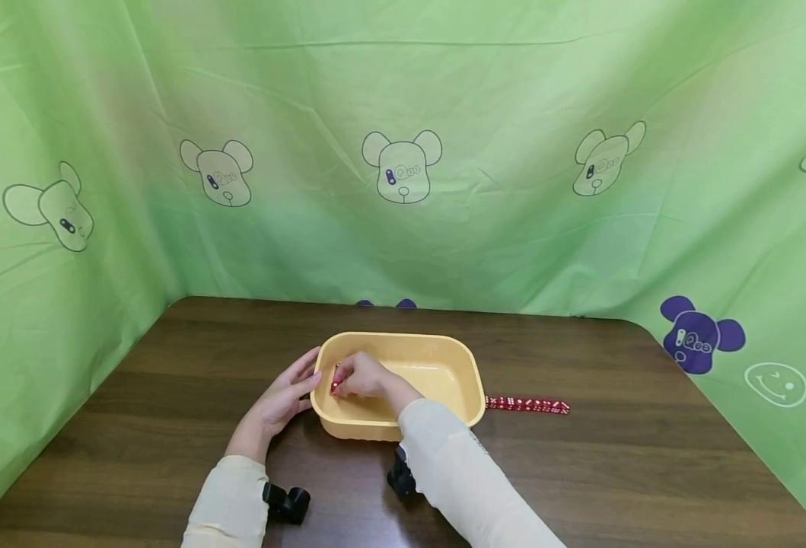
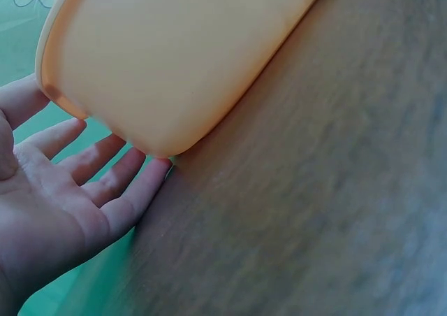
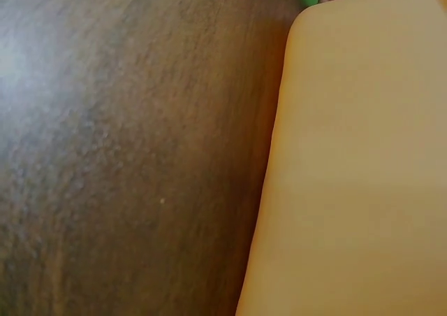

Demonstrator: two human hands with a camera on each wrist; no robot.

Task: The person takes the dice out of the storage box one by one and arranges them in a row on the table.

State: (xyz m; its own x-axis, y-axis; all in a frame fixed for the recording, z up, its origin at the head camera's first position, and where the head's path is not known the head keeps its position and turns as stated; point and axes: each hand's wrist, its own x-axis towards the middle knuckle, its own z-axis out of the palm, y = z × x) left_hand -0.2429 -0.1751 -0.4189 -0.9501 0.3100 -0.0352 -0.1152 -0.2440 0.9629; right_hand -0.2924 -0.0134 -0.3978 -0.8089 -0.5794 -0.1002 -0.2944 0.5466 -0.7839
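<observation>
A yellow plastic basin point(image 1: 437, 346) stands on the wooden table. My right hand point(image 1: 364, 374) reaches inside it near the left end, fingertips bent down around small red dice point(image 1: 335, 387) with white dots. How many dice it holds is hidden by the fingers. Against the outside of the basin's left end, my left hand point(image 1: 285, 396) rests with fingers loosely extended and the thumb by the rim. The left wrist view shows its fingertips touching the outer wall point(image 2: 167, 64). In the right wrist view the basin's side point(image 3: 363, 155) hides the right hand's fingers.
A straight row of red dice point(image 1: 529, 405) lies on the table point(image 1: 615, 472), running right from the basin's right end. Black wrist cameras point(image 1: 288, 504) sit on both forearms. A green printed cloth point(image 1: 403, 243) hangs around the back and sides.
</observation>
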